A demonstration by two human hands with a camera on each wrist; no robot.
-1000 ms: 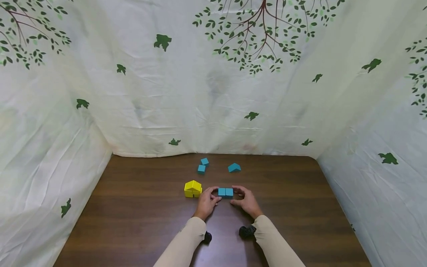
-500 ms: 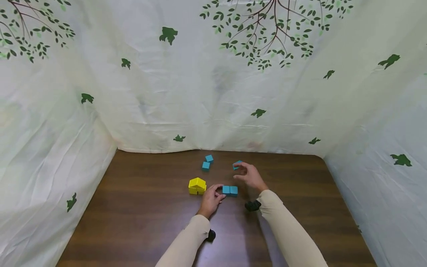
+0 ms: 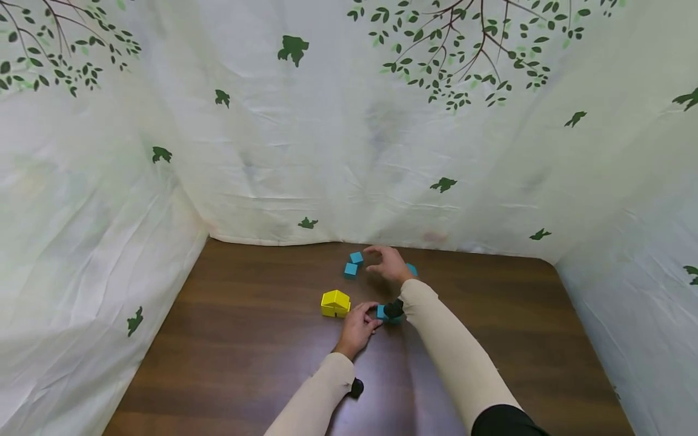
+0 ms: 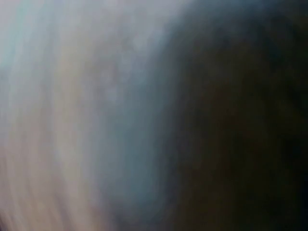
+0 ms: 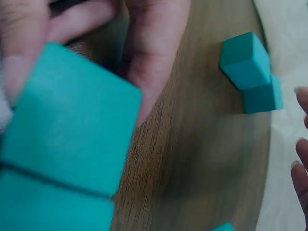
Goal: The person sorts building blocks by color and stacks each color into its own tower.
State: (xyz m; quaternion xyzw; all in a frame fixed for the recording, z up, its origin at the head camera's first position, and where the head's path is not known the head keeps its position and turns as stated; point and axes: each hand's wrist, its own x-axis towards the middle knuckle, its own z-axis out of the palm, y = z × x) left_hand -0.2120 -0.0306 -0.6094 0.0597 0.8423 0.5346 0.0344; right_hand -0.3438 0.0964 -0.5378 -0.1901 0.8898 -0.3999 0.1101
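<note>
Two blue cubes (image 3: 380, 312) sit side by side on the table, partly hidden by the black camera on the right wrist. My left hand (image 3: 357, 330) is at their left end, thumb and forefinger on opposite sides of the nearer-left cube (image 5: 72, 115), as the right wrist view shows close up. My right hand (image 3: 389, 264) is stretched across the back of the table, fingers spread and nothing between them. Just left of its fingertips lie two more loose blue cubes (image 3: 351, 270). Behind the right wrist a blue triangular block (image 3: 412, 269) peeks out. The left wrist view is only a blur.
A small yellow block house (image 3: 335, 304) with a triangular roof stands left of the left hand. The brown table (image 3: 262, 363) is bounded at the back and sides by a white cloth (image 3: 349, 151) printed with leaves and birds.
My right hand has left the paired cubes, passed over the blue triangular block and moved left toward the loose cubes. My left hand stays at the pair. The head view has shifted a little.
</note>
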